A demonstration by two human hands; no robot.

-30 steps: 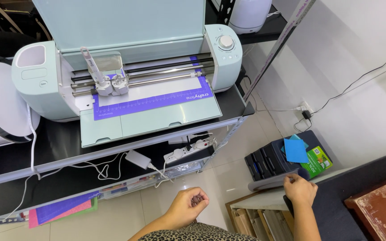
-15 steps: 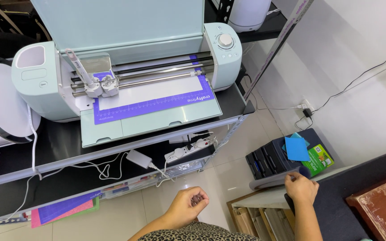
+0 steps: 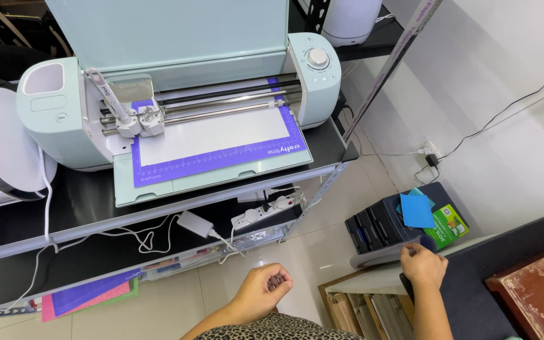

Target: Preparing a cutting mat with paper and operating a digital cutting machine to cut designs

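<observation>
Hands being held low beside a cutting machine [image 3: 177, 107].
Left hand [image 3: 261, 291] is being curled shut, empty; right hand [image 3: 422, 266] is being closed on a grey tray [image 3: 379, 257], lower right.

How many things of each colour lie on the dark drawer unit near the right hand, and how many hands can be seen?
Blue sheets: 1, atop the dark drawer unit
Green packets: 1
Hands: 2, the left hand loosely curled and the right hand at the shelf edge
Total: 4
</observation>
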